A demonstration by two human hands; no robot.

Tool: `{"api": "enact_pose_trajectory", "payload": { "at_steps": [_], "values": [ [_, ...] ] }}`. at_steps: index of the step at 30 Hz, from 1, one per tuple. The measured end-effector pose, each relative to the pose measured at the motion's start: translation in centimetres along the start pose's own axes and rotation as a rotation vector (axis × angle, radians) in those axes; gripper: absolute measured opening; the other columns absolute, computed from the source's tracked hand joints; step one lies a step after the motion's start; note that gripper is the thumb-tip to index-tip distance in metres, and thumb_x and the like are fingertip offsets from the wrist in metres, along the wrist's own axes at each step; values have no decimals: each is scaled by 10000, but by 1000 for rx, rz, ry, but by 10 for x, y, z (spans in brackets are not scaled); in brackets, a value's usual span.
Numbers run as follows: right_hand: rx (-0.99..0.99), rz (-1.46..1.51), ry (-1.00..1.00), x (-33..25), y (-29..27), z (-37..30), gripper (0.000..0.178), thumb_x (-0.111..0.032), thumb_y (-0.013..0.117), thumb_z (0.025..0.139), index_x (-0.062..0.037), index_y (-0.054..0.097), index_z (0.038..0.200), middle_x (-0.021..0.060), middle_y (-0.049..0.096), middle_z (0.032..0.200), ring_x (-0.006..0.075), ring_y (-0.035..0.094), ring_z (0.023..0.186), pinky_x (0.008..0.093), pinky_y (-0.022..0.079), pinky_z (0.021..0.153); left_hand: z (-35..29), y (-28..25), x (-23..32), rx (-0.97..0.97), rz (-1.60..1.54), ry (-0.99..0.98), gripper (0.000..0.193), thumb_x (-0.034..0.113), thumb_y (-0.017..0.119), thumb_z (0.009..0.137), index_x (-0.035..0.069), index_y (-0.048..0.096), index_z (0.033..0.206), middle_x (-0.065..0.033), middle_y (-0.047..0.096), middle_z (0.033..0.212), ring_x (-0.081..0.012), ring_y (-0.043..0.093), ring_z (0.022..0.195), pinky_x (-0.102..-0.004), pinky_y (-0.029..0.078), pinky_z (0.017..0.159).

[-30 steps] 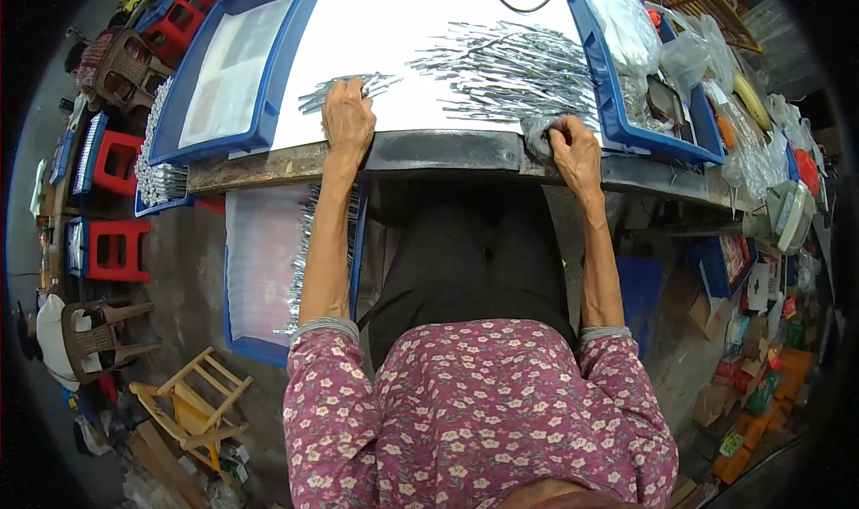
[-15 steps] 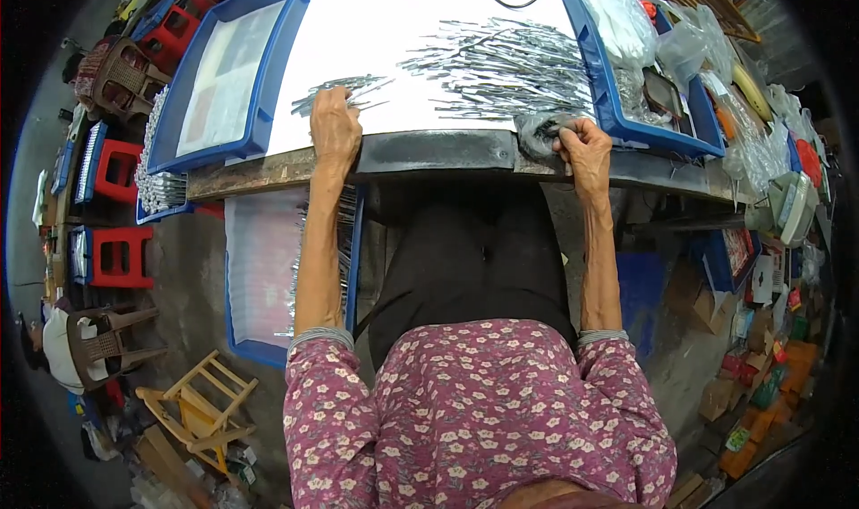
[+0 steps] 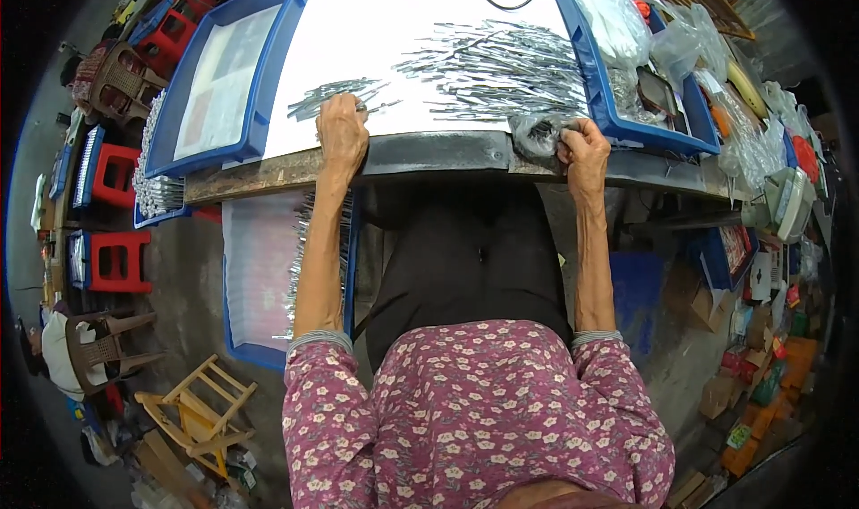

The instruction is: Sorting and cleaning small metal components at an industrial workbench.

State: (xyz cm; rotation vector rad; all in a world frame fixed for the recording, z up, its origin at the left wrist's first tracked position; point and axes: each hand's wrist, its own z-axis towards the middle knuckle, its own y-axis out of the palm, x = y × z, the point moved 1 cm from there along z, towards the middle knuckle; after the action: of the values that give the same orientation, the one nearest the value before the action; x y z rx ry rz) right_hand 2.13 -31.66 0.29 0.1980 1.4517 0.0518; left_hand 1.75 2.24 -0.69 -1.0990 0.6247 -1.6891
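Note:
My left hand (image 3: 343,135) rests at the table's near edge with its fingers curled down, closed against the white top; whatever they hold is hidden. Beyond its knuckles lies a small pile of thin grey metal strips (image 3: 313,103). A much larger pile of similar strips (image 3: 510,71) spreads across the right half of the white surface. My right hand (image 3: 586,154) is closed in a pinch at the right side of a small clear plastic bag (image 3: 537,138) with dark contents. What sits between those fingertips is too small to make out.
Blue trays flank the white table top: one at left (image 3: 161,156) lined with pale sheets, one at right (image 3: 601,93) full of plastic bags. Below the left of the table, another blue tray (image 3: 231,285) holds metal strips. A wooden chair (image 3: 197,411) stands on the floor at left.
My left hand has drawn slightly nearer and right, away from the small pile, its fingers curling under. My right hand has pulled back a little from the bag's opening.

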Motion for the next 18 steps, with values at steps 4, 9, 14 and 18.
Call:
{"api": "enact_pose_trajectory", "payload": {
  "at_steps": [4,9,14,18],
  "values": [
    [-42,-31,2,-10,8,-6,75,-21,521,779,3,508,849,-11,461,647,51,389,502,192,295,446,-7,-5,23,-11,-211,-28,114,86,530,768,-11,546,825,-140,550,740,-286,504,744,-375,405,678],
    [-100,-18,3,-25,20,-18,136,-44,549,806,4,508,927,-13,478,668,42,410,540,184,323,473,-18,-13,78,-256,-1081,-274,134,125,532,810,14,556,882,-51,570,730,-109,512,699,-273,401,646],
    [-220,84,72,-34,34,-29,148,-52,568,811,26,537,933,-9,507,667,40,433,547,171,327,475,-46,0,121,-483,-1571,-417,308,225,658,780,29,543,987,-10,590,678,-22,424,476,-142,295,413],
    [-268,161,91,-31,36,-33,130,-62,571,816,21,539,910,-5,509,665,46,444,548,172,346,478,-63,11,144,-588,-1626,-456,300,219,649,790,24,532,986,-16,590,689,-21,447,501,-141,304,421]
  ]
}}
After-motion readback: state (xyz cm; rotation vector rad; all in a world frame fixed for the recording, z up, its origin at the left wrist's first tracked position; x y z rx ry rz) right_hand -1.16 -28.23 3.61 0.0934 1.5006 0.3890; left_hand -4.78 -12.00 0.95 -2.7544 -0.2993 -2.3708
